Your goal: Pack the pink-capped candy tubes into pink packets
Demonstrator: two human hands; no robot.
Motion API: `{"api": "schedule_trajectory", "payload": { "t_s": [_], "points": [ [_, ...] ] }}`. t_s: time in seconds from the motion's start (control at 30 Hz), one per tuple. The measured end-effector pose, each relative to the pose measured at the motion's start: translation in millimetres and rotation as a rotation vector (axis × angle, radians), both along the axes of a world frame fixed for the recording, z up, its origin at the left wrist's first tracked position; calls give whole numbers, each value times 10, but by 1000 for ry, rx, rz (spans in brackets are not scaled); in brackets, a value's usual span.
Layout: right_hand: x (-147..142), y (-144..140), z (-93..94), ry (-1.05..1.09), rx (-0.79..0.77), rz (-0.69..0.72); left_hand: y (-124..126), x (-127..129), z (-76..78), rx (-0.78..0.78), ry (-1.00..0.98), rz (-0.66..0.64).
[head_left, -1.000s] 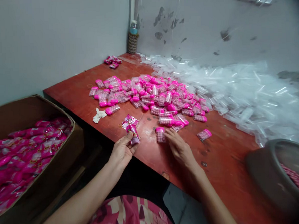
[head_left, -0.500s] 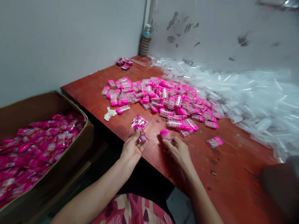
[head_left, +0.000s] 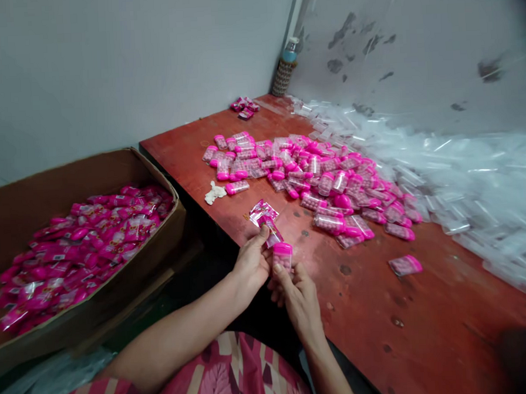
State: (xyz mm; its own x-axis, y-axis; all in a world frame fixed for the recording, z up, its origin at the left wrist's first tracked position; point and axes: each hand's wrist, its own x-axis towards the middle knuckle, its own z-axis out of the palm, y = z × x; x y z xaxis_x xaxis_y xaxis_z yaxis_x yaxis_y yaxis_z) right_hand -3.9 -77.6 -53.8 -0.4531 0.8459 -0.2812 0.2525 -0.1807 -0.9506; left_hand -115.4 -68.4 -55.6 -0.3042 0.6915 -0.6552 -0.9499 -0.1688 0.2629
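My left hand (head_left: 252,262) pinches a pink printed wrapper sleeve (head_left: 271,230) at the table's near edge. In my right hand (head_left: 296,289) is a small clear container with a pink cap (head_left: 282,256), filled with pink beads or candies, cap end up. The container's cap is close against the lower end of the sleeve; whether it has entered cannot be made out. Just beyond my left fingers lie more flat pink wrappers (head_left: 262,211). A large heap of similar pink-capped containers (head_left: 328,182) spreads over the red table (head_left: 352,310).
A cardboard box (head_left: 155,167) on the left holds many pink wrapped packs (head_left: 102,241). Clear empty plastic containers (head_left: 464,163) are piled along the right wall. A white scrap (head_left: 214,192), a lone container (head_left: 406,265) and a bottle in a woven holder (head_left: 284,72) are also on the table.
My right hand has brought the pink-capped container left, up to the wrapper sleeve in my left hand. The camera view has swung slightly left.
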Motion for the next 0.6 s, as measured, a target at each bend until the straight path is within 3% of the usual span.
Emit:
{"api": "schedule_trajectory", "payload": {
  "t_s": [0.6],
  "points": [
    [-49, -13, -55, 31, 21, -48, -5, 1, 19, 11, -11, -1]
  ]
}}
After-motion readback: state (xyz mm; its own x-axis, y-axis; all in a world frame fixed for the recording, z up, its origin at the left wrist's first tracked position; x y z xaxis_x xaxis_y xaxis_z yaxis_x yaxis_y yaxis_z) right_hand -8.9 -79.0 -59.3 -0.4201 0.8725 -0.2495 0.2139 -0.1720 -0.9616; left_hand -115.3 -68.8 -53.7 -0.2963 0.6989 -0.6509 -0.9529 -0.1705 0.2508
